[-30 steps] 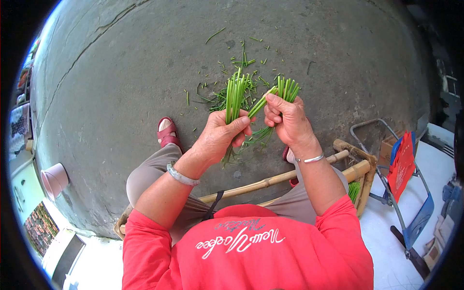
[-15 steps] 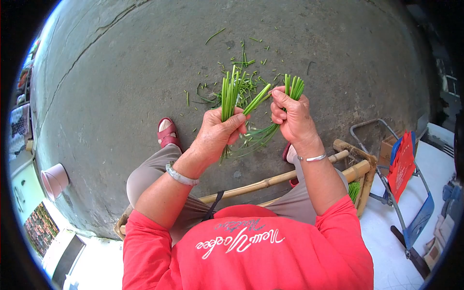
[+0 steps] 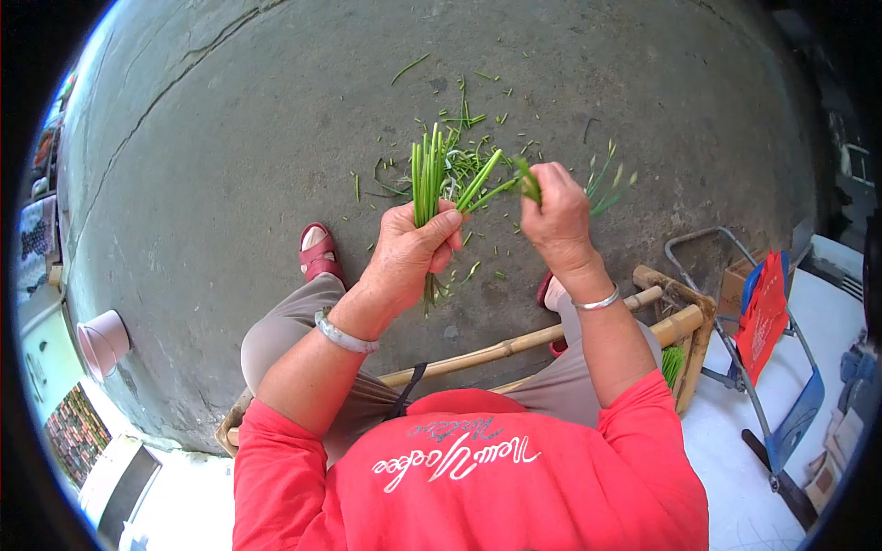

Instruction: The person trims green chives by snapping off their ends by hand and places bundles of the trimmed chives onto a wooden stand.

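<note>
My left hand point(image 3: 412, 246) is closed around a bundle of flowering chive stems point(image 3: 427, 179), cut ends up, with a few stems splayed to the right between thumb and fingers. To its right, my right hand point(image 3: 560, 216) is closed on another bunch of flowering chives point(image 3: 610, 188); the budded tips stick out past the knuckles on the right. The short end near its thumb is blurred. Beyond both hands, chopped green stem bits point(image 3: 473, 165) lie scattered on the concrete floor.
A bamboo seat frame point(image 3: 514, 347) is under me, with more green stems point(image 3: 672, 365) beside its right corner. On the right stands a metal-framed folding chair point(image 3: 795, 418) with a red bag point(image 3: 763, 321) on it. A pink bucket point(image 3: 104, 342) sits at the left.
My right hand has turned over, so its chives' budded tips swing from hanging below toward the left hand to pointing out right. My left hand has barely moved with its bundle.
</note>
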Tool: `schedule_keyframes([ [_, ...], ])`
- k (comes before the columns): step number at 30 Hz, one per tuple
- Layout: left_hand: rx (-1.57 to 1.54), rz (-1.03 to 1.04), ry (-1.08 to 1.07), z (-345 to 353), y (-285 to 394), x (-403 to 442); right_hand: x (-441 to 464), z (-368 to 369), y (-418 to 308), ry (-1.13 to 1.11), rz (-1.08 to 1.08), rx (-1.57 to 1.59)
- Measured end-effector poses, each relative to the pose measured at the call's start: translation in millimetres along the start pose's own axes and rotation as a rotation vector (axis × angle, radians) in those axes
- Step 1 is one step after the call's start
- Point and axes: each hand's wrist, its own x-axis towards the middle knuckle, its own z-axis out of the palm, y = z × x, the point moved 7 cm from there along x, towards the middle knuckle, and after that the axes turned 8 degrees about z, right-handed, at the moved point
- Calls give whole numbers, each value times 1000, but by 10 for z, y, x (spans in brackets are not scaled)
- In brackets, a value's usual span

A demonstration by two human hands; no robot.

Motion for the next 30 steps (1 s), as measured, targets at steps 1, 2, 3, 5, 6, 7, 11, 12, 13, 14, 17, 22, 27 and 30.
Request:
schedule_keyframes([
  [1, -26, -10, -6, 1, -1, -4, 23, -29, 38, 39, 14, 37],
  [2, -27, -8, -4, -7, -2, -9, 18, -57, 46, 38, 12, 39],
  [3, -19, -13, -2, -12, -4, -11, 39, -32, 138, -103, 223, 152],
  [5, -10, -17, -2, -11, -1, -10, -4, 43, 228, -243, 435, 264],
  [6, -28, -23, -4, -3, 1, -13, -45, 98, 279, -269, 561, 431],
  [7, -47, -30, -5, 2, 0, -15, -92, 159, 316, -295, 685, 598],
  [11, 27, 12, -23, 25, 17, -7, -60, 106, 240, -209, 634, 711],
  [12, 77, 13, -28, 32, 18, -10, -82, 112, 216, -249, 730, 853],
  [13, 127, 13, -32, 40, 19, -15, -111, 138, 198, -290, 826, 996],
  [14, 128, 12, -33, 51, 19, -19, -106, 135, 182, -289, 827, 997],
  [17, 174, 28, -43, 79, 15, -24, -126, 174, 158, -289, 880, 1164],
  [22, 290, 73, -75, 99, 25, -23, -139, 221, 190, -307, 892, 1252],
  [27, 261, 71, -43, 63, 77, -17, -85, 175, 214, -374, 846, 1198],
  [30, 290, 85, -39, 44, 87, -10, -56, 131, 218, -370, 735, 983],
])
